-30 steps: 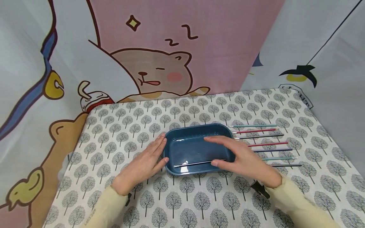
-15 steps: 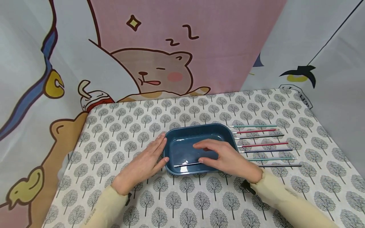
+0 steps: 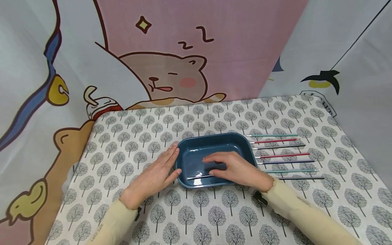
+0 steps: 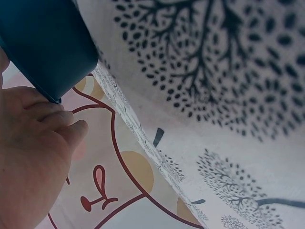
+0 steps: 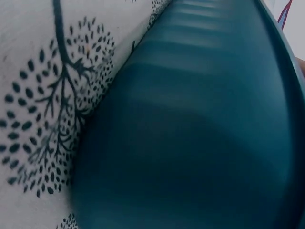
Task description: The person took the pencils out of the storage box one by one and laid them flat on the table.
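A dark blue rectangular tray [image 3: 193, 158] sits on the patterned cloth in the head view. My left hand [image 3: 156, 177] rests against its left end, fingers straight and thumb by the near corner. In the left wrist view, the fingers of the left hand [image 4: 35, 148] lie along the outer wall of the tray [image 4: 52, 43]. A thin dark pencil [image 3: 199, 177] lies inside near the front wall. Over it is my right hand [image 3: 234, 168], fingers bent, thumb at the pencil and a gap to the index finger. The tray's side [image 5: 190, 143] fills the right wrist view.
Several pencils lie in a row right of the tray, among them a green pencil [image 3: 272, 135], a red pencil [image 3: 288, 155] and a dark blue pencil [image 3: 291, 161]. The right forearm passes in front of the lowest ones. A cartoon curtain [image 3: 239, 61] hangs behind the table.
My right hand has moved left over the tray, and the gap between its thumb and fingers has narrowed. The left hand, tray and pencils have stayed in place.
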